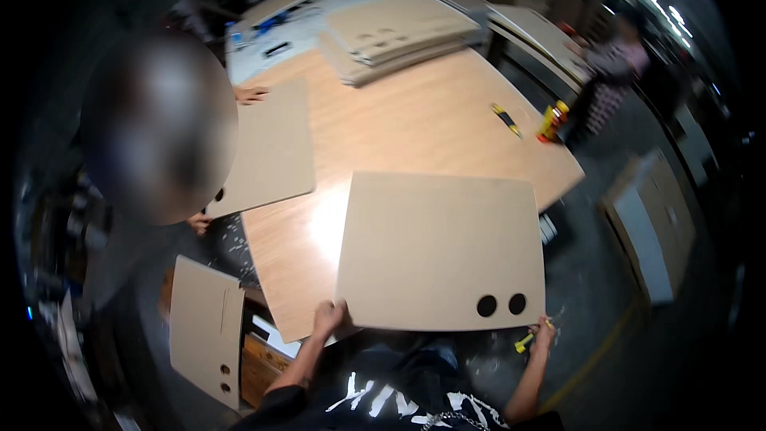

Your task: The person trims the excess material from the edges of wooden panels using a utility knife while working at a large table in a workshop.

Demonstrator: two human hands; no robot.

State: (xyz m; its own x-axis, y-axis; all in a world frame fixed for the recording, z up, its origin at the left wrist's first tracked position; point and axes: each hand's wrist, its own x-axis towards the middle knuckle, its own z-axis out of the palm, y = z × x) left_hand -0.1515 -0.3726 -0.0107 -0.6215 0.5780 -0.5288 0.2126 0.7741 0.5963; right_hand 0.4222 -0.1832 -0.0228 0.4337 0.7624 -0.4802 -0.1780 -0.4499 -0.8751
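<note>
A flat tan board (439,251) with two round dark holes near its lower right corner lies in front of me, its near edge reaching past the table. My left hand (329,319) is closed on its near left corner. At the near right corner, my right hand (543,334) is closed around a small yellow tool (523,343), whose kind I cannot make out. The fingers of that hand are beside or touching the board's edge; which one I cannot tell.
The wood-topped table (399,128) bears a stack of tan boards (399,28), a yellow-and-black utility knife (506,121) and a yellow-and-red bottle-like object (552,121). A person at left handles another board (275,148). Boards (203,327) lean at lower left; a carton (654,223) stands right.
</note>
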